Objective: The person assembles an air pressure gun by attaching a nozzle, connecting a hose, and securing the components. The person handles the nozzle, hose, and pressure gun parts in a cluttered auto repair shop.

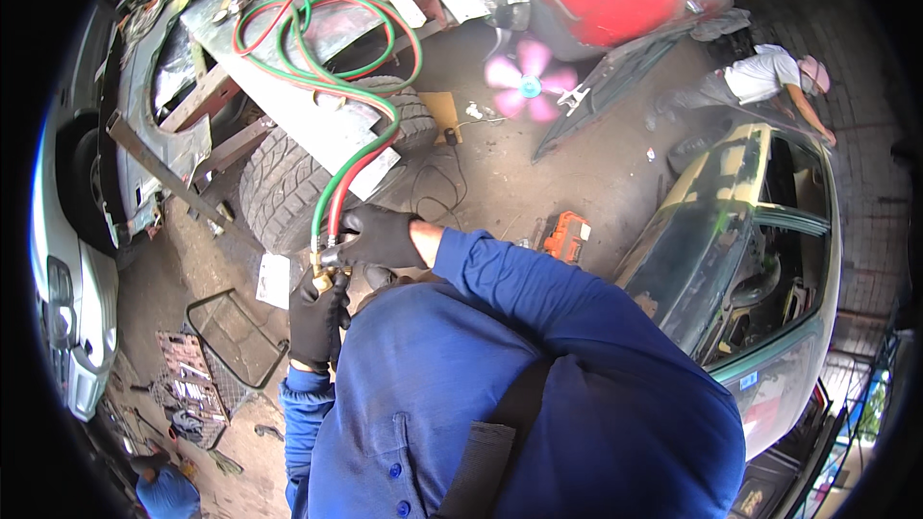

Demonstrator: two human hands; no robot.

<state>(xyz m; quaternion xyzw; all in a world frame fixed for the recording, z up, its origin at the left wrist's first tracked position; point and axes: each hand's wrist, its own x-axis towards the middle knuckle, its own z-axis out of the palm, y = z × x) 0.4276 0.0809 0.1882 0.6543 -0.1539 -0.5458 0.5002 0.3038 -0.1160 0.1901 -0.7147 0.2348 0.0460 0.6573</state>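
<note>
A green hose [333,190] and a red hose [358,183] run down to brass and metal fittings [323,274] in front of my chest. These look like the hose end of a gas torch. My left hand [315,322], in a black glove, is closed around the torch body just below the fittings. Gloved the same way, my right hand [378,238] closes on the fitting where the red hose ends. Its fingertips are partly hidden. Beyond my hands the twin hoses loop over a pale metal panel [260,62].
Large tires [288,183] lie under the panel. A pink fan [529,85] spins ahead. An orange case [567,235] sits on the floor, near a stripped car body [740,250]. A tool case [192,370] lies left. One person [764,75] bends at far right, another [166,492] lower left.
</note>
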